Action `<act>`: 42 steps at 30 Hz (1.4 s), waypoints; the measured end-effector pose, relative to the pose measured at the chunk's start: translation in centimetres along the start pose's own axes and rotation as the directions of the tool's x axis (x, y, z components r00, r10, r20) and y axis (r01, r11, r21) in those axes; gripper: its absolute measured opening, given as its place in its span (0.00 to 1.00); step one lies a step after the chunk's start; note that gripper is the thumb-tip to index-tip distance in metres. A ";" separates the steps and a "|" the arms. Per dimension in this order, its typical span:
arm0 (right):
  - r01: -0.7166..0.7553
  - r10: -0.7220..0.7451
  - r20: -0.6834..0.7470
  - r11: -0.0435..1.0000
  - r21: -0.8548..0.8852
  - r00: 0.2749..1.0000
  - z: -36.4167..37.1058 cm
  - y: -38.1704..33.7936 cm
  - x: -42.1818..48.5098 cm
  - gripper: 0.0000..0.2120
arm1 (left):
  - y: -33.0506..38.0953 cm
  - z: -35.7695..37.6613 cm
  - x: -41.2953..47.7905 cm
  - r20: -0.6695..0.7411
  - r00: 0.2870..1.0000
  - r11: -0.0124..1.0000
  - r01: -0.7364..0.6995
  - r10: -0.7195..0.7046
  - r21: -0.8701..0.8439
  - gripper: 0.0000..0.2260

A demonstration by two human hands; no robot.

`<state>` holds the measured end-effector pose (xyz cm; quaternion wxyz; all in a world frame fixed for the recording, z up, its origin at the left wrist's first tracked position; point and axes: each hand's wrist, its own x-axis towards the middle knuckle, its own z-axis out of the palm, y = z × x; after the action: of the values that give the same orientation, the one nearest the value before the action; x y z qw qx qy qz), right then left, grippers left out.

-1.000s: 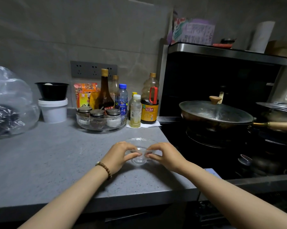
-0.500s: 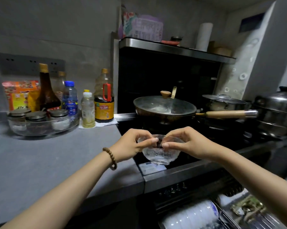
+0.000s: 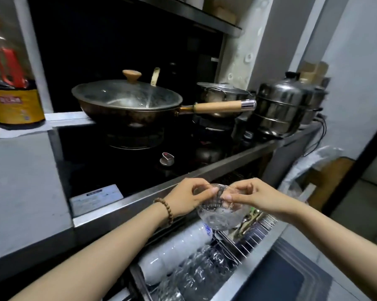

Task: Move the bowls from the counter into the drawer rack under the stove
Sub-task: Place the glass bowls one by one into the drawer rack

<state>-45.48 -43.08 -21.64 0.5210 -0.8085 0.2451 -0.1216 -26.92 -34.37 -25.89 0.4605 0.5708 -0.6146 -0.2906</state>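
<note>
A clear glass bowl (image 3: 221,216) hangs in the air in front of the stove's steel front edge, above the pulled-out drawer rack (image 3: 246,246). My left hand (image 3: 187,198) pinches its rim from the left. My right hand (image 3: 248,194) pinches the rim from the right. In the rack below lie a row of white bowls (image 3: 174,250) on their sides and a row of clear glass bowls (image 3: 196,272) beside them.
A lidded wok (image 3: 126,103) with a wooden handle sits on the black stove, a small steel pot (image 3: 222,94) behind it and a stacked steamer (image 3: 280,105) at the right. A soy sauce bottle (image 3: 11,88) stands at the left on the grey counter (image 3: 20,181).
Both hands carried the glass bowl off the counter, rightward past the stove edge and down over the open drawer rack. The view swung right and down with it.
</note>
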 end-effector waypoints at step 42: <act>-0.846 0.848 -0.003 0.529 -0.069 0.531 1.3 25.1 10.2 0.10 | -24.4 15.9 -0.8 0.092 0.914 0.696 0.233 -0.396 0.679 0.44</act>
<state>-43.00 -55.91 -45.44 0.4931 -0.6061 0.6016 0.1659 -30.66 -40.70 -54.09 0.0997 0.7544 -0.6184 -0.1963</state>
